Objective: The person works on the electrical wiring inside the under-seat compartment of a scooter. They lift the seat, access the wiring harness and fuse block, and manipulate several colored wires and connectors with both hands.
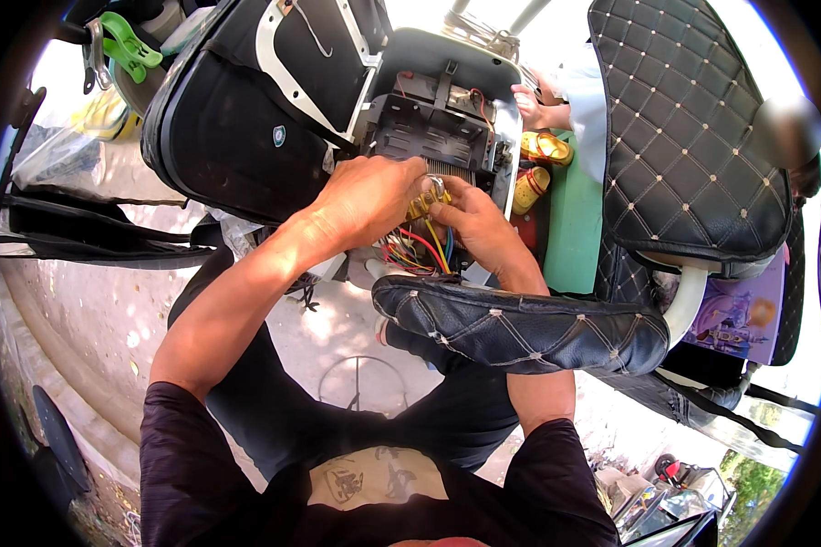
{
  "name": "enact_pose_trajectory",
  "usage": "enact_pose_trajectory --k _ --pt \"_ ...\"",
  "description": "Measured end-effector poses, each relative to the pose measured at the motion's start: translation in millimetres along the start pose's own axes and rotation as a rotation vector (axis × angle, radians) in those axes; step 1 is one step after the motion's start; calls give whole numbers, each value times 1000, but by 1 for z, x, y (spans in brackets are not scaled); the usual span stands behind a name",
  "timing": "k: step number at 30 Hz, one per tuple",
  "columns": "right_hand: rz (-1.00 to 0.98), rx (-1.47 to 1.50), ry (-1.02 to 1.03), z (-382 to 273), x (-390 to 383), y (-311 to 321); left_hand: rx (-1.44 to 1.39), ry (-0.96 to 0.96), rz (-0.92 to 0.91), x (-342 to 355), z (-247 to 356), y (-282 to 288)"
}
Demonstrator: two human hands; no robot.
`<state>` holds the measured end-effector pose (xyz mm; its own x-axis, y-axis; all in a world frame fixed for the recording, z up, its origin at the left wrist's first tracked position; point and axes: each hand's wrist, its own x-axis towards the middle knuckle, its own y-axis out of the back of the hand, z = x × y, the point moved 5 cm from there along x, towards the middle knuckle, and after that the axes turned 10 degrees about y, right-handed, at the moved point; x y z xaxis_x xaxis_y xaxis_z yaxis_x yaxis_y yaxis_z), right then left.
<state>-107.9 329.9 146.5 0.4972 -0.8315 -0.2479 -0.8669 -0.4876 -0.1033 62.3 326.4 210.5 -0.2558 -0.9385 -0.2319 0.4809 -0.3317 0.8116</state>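
Note:
Both hands meet over the open compartment under the raised black seat (237, 118). My left hand (367, 199) is closed, its fingertips pinched at a small yellow cluster of wires (419, 206). From the other side my right hand (476, 221) has thumb and fingers pressed on the same cluster. A small shiny piece (438, 185) shows between the fingertips; its kind I cannot make out. Below hang loose red, yellow and blue wires (429, 248). Just beyond the hands is a black metal bracket (424, 132) inside the grey compartment (401, 55).
A black quilted seat (693, 118) stands at the right, and a padded armrest (520, 328) crosses over my right forearm. Yellow clogs (531, 190) rest by a green panel (575, 219), near another person's hand or foot (538, 109). Green clips (129, 47) hang at the upper left.

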Motion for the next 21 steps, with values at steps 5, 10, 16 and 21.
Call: enact_pose_trajectory --k 5,10,16,21 --pt "5 9 101 4 2 0 -16 -7 79 -3 2 -16" --pt "7 -40 109 5 2 2 -87 -41 141 -2 1 -24" --pt "-3 -128 125 0 2 2 13 -96 141 -2 2 -28" --pt "-26 -20 167 1 2 -2 113 -185 192 -1 -3 -26"
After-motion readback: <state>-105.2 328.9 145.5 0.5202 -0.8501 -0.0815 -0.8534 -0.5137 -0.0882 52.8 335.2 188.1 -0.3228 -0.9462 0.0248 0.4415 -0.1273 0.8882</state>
